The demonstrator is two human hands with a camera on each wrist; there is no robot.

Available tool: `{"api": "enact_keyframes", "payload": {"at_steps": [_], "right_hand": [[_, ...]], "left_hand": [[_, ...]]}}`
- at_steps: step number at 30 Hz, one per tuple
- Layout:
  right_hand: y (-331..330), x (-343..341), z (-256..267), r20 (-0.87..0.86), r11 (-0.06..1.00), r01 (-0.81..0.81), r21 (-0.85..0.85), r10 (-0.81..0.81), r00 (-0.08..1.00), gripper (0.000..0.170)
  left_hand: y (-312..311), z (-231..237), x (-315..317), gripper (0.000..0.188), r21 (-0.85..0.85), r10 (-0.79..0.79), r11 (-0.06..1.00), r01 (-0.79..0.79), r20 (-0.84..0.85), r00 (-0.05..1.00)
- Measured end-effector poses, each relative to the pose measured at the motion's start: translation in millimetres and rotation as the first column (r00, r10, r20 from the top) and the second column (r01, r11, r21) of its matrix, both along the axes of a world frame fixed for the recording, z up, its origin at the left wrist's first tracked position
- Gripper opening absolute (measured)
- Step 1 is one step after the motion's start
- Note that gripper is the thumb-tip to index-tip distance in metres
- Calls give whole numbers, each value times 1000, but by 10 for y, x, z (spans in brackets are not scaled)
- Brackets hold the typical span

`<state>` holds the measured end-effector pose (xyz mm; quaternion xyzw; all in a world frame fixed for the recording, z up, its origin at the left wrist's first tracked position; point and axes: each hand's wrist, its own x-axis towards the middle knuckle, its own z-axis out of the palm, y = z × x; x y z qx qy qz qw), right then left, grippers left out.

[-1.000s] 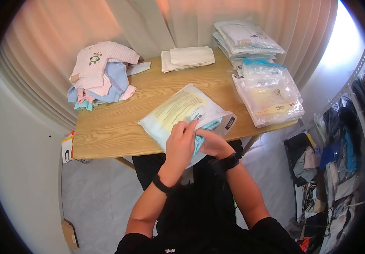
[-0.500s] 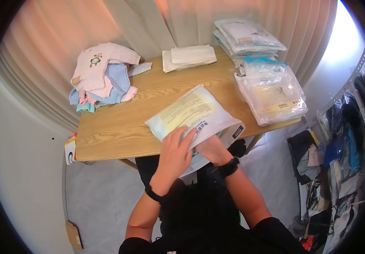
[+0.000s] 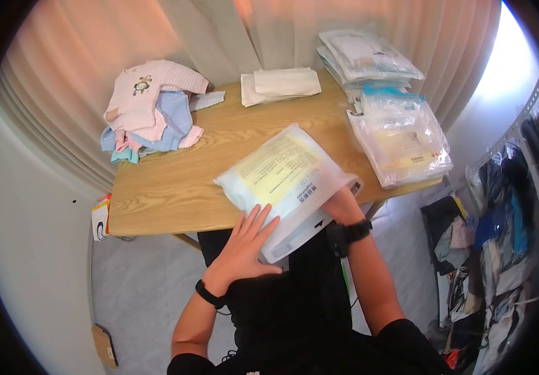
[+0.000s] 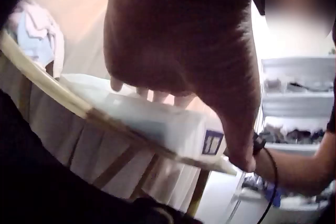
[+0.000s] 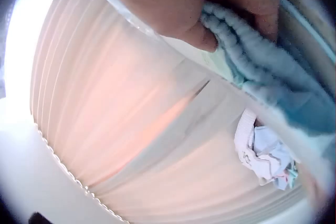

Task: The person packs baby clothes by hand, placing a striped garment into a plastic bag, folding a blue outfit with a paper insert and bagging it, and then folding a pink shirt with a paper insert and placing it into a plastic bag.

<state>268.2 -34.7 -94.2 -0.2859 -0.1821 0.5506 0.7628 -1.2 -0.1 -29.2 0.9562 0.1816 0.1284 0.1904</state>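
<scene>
A frosted plastic bag [image 3: 304, 187] with a yellow printed panel lies at the table's front edge, its mouth towards me. My left hand [image 3: 241, 247] rests on the bag's near left side with fingers straight and spread. My right hand [image 3: 344, 206] reaches into the mouth at its right end, the fingers hidden by plastic in the head view. In the right wrist view, thumb and fingers pinch the gathered elastic edge of a light-blue garment [image 5: 252, 56] inside the bag. The left wrist view shows fingertips [image 4: 160, 97] against the bag.
Folded baby clothes [image 3: 151, 112] in pink and blue are heaped at the table's back left. Cream cloths [image 3: 282, 85] lie at the back middle. Filled plastic packages [image 3: 369, 56] are stacked back right, behind flat clear bags [image 3: 400, 140]. Clothes hang on a rack [image 3: 500, 250] at right.
My left hand has moved from the bag's mouth to its near left side, fingers spreading. My right hand has shifted right and gone into the bag's mouth; the blue garment has gone from the head view.
</scene>
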Motion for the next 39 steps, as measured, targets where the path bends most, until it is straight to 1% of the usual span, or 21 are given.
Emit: {"api": "enact_keyframes", "payload": {"at_steps": [2, 4, 7, 10, 12, 13, 14, 15, 17, 19, 21, 22, 25, 27, 30, 33, 34, 36, 37, 38, 39], "right_hand": [[-67, -28, 32, 26, 995, 16, -102, -13, 1000, 37], [-74, 18, -43, 57, 984, -26, -176, 37, 998, 35], [-3, 109, -57, 39, 990, -39, -134, 44, 998, 35], [-314, 45, 485, 143, 997, 14, -74, -3, 990, 39], [-632, -178, 868, 278, 971, 239, 26, -237, 931, 49], [-770, -299, 1004, 475, 913, 400, 77, -386, 791, 62], [-838, -377, 1064, 638, 833, 531, 157, -496, 589, 75], [-788, -366, 1064, 684, 714, 613, 337, -634, 362, 84], [-589, -242, 1133, 593, 407, 592, 696, -790, -154, 102], [-390, -34, 971, 695, 623, 591, 512, -705, 141, 119], [-303, 77, 877, 731, 941, 284, 185, -325, 600, 102], [-240, 107, 841, 671, 998, 47, 36, -59, 739, 93], [35, -2, 699, 713, 980, 60, -192, 97, 694, 61], [203, 20, 649, 672, 980, 139, -143, -7, 741, 49], [272, 54, 641, 646, 968, 245, -57, -151, 748, 43], [326, 73, 674, 637, 962, 269, 43, -234, 734, 44], [335, 75, 685, 635, 961, 266, 73, -250, 731, 45], [397, 41, 650, 784, 942, 336, 5, -212, 584, 49], [399, 35, 615, 847, 921, 388, -24, -187, 497, 51], [350, 37, 567, 870, 898, 436, 59, -260, 418, 55], [286, 31, 501, 883, 867, 477, 147, -332, 331, 58]], "left_hand": [[123, -82, -55, 68, 130, -23, 991, 25, -16, 1000], [308, -302, -50, 61, 357, -37, 933, 40, -15, 999], [572, -382, 19, 64, 498, -203, 863, 82, 193, 960], [694, -148, 104, 45, 384, -182, 923, -4, 446, 876], [743, -5, 147, 33, 159, -47, 983, -88, 690, 722], [743, 80, 139, 27, 31, 44, 994, -108, 777, 628], [732, 248, 111, 21, 32, 120, 974, -225, 768, 629], [743, 427, 103, 19, 36, 194, 941, -337, 758, 622], [886, 658, 230, 23, -373, 410, 912, -171, 826, 386], [1117, 835, 301, 26, -438, 503, 865, -247, 748, 434], [1345, 873, 365, 28, -528, 573, 817, -234, 691, 441], [1492, 731, 403, 29, -590, 604, 786, -183, 669, 433], [1698, 391, 406, 29, -776, 712, 630, -9, 573, 405], [1708, 285, 382, 30, -854, 768, 505, 129, 512, 386], [1570, 304, 214, 35, -821, 657, 508, 259, 564, 501], [1518, -100, 62, 50, -781, 462, 604, 160, 507, 728], [1469, -123, 62, 53, -784, 500, 617, 65, 455, 737], [1365, -167, 191, 60, -770, 563, 631, -100, 365, 741], [1312, -219, 200, 60, -808, 601, 583, -92, 353, 717], [1275, -266, 196, 60, -840, 631, 537, -75, 341, 697], [1217, -245, 175, 59, -784, 588, 619, -58, 413, 695]]}}
